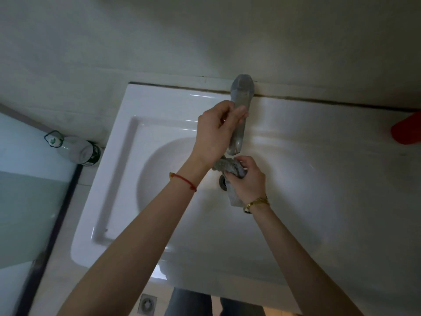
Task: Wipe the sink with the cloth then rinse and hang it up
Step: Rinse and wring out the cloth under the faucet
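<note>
A white ceramic sink (159, 106) fills the middle of the head view, its round basin below a grey metal faucet (242, 92). My left hand (214, 131) is closed around the faucet's handle, thumb on top. My right hand (248, 179) grips a bunched grey cloth (224, 166) right under the spout, above the drain (222, 182). One end of the cloth hangs down past my right wrist. No water stream is clearly visible.
A white bottle with a green label (75, 148) lies on the ledge left of the sink. A red object (407, 130) sits at the right edge. A glass panel (29, 201) stands to the left. A floor drain (147, 304) lies below the sink.
</note>
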Tool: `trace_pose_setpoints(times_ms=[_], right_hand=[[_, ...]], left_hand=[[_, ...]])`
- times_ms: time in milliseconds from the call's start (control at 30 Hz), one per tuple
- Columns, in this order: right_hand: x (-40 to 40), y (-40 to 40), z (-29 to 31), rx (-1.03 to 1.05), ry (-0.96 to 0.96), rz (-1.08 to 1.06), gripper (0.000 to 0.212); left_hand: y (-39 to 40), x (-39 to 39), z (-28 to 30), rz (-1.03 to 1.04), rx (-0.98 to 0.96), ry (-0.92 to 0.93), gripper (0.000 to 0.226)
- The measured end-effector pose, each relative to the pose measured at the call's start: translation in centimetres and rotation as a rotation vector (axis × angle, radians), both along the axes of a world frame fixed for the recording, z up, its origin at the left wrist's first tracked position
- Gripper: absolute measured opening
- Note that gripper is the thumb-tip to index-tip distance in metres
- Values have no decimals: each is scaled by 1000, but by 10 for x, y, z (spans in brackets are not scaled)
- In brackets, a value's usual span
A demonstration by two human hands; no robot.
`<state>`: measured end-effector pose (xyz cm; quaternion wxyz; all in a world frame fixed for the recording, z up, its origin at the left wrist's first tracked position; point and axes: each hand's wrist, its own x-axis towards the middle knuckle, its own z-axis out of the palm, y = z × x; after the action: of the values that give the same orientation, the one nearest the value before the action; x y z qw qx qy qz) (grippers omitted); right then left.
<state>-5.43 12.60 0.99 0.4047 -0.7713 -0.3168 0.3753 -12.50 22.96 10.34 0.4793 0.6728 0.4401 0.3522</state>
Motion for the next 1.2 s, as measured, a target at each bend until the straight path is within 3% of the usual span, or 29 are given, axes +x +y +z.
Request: trace_pose_setpoints(times_ms=[233, 333, 400, 467, 533, 600, 700, 733, 867, 933, 1000, 1067, 1133, 1200], right_hand=[[-1, 8, -3, 6, 22, -14, 36], [-2, 12, -5, 21, 56, -29, 35], [-2, 14, -7, 49, 103, -47, 34], [-6, 13, -9, 83, 145, -19, 34], [-9, 11, -12, 117, 235, 29, 37], [-12, 9, -19, 152, 240, 44, 35], [-9, 7, -39, 188, -49, -40, 29], [-9, 7, -42, 157, -25, -91, 32], [-13, 8, -44, 125, 451, -236, 39], [-12, 11, -43, 56, 601, -344, 45], [-7, 17, -42, -64, 691, -434, 52], [-4, 23, -37, -172, 823, -461, 72], [-3, 29, -42, -218, 814, -472, 88], [-5, 30, -41, -255, 589, -477, 73]], left_hand=[[-5, -13, -4, -4, 97, 21, 24], [-17, -32, -23, 288, 31, 22, 19], [-26, -43, -47, 414, -171, 135, 23], [-32, -43, -70, 270, -544, 195, 41], [-35, -36, -81, 145, -899, 39, 40], [-36, -28, -92, 167, -1011, -114, 38], [-37, -20, -110, 270, -909, -146, 32], [-38, -17, -114, 278, -866, -136, 30], [-42, -11, -116, 252, -710, -10, 36], [-41, -13, -119, 195, -642, 34, 28], [-41, -15, -119, 144, -639, -26, 19], [-45, -16, -116, 112, -648, -94, 17], [-47, -18, -119, 96, -632, -141, 20], [-45, -18, -123, 102, -590, -117, 26]])
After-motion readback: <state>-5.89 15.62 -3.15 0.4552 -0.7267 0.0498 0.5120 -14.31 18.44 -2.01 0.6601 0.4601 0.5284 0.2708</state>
